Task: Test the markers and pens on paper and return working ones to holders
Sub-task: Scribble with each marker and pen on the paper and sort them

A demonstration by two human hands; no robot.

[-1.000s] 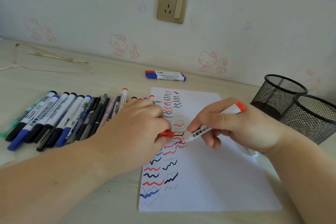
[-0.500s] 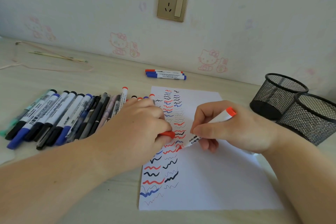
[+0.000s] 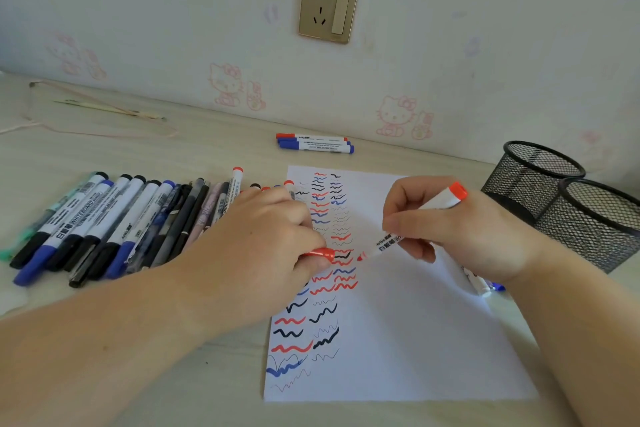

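Your right hand [image 3: 460, 236] pinches uncapped red-ended white whiteboard marker [image 3: 415, 218], tip on scribbled white paper sheet [image 3: 415, 340]. Your left hand [image 3: 256, 253] grips red cap [image 3: 320, 253]. Pale wood-grain desk [image 3: 173, 156], two black mesh holders [image 3: 568, 198] right, brass wall socket [image 3: 329, 5] above.

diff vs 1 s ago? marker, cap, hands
The right hand swung the red marker down to write, then lifted its tip just off the paper, beside the squiggles. No grip changed: it still holds the marker. The left hand still pinches the red cap. The marker row and mesh holders stayed put.
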